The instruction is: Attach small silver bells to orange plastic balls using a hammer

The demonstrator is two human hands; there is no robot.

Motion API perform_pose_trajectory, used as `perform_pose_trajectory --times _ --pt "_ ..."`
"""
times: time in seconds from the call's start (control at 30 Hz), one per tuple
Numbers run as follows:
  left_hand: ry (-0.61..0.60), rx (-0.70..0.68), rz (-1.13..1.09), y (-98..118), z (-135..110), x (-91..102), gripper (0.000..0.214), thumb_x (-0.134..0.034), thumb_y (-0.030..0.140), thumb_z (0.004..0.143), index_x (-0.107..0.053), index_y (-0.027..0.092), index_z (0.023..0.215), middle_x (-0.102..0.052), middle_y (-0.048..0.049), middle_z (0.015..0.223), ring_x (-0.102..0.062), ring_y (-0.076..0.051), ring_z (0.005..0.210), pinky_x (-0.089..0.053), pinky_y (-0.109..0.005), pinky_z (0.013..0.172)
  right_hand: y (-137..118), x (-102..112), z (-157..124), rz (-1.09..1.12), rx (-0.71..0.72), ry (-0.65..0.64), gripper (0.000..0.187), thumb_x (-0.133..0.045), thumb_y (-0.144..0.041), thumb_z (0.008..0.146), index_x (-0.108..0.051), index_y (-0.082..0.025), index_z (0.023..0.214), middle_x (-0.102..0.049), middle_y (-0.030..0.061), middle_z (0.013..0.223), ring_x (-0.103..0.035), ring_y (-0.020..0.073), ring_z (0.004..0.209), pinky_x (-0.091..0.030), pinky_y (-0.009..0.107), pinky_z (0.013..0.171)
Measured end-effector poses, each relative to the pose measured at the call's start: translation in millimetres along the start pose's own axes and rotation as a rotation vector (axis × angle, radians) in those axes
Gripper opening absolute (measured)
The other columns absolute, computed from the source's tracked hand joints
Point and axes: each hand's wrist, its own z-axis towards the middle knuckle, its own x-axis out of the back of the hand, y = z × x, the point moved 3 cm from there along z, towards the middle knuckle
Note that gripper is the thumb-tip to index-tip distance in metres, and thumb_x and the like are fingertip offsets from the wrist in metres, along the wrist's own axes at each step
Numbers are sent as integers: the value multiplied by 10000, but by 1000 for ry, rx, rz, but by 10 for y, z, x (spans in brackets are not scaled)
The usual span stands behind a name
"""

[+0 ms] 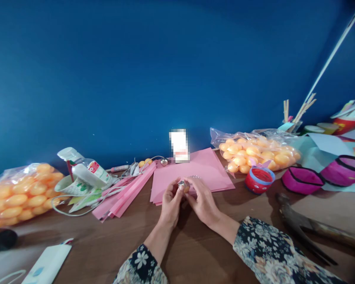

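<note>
My left hand (pixel 170 202) is closed, its thumb and fingers pinching a small shiny silver ball (pixel 182 184). From the other side my right hand (pixel 203 201) meets it, thumb and fingers curled against the same ball; part of the grip is hidden by the fingers. Both hands are over the front edge of a stack of pink paper sheets (pixel 192 167). Another shiny silver ball (pixel 164 161) lies at the back of the stack, near two orange balls (pixel 144 162). Cut pink paper strips (pixel 133 193) fan out to the left.
Clear bags of orange balls lie at left (pixel 20 197) and right (pixel 254 152). A plastic bottle (pixel 96 169) leans by a white cable (pixel 77 214). At right are a red cup (pixel 258 180), magenta pouches (pixel 302 180) and a wooden-handled hammer-like tool (pixel 328 230). A blue wall (pixel 165 79) stands behind.
</note>
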Motion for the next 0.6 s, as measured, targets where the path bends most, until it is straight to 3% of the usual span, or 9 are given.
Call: perform_pose_trajectory --times 0.4,0.6 --pt "13 -35 9 -29 30 15 378 -649 342 729 -599 166 1059 -658 -85 1033 -613 -179 923 -448 -305 853 39 -35 5 -31 -9 -19 409 -527 -116 781 -487 -219 1175 -586 95 1116 -532 248 1024 -442 453 896" --pt "-23 -14 8 -30 14 -1 366 -628 365 744 -613 149 1040 -672 -98 1005 -624 -195 909 -465 -310 833 64 -40 -3 -23 -40 -48 372 -527 -153 812 -489 -213 1177 -592 99 1091 -537 242 1006 -451 436 878"
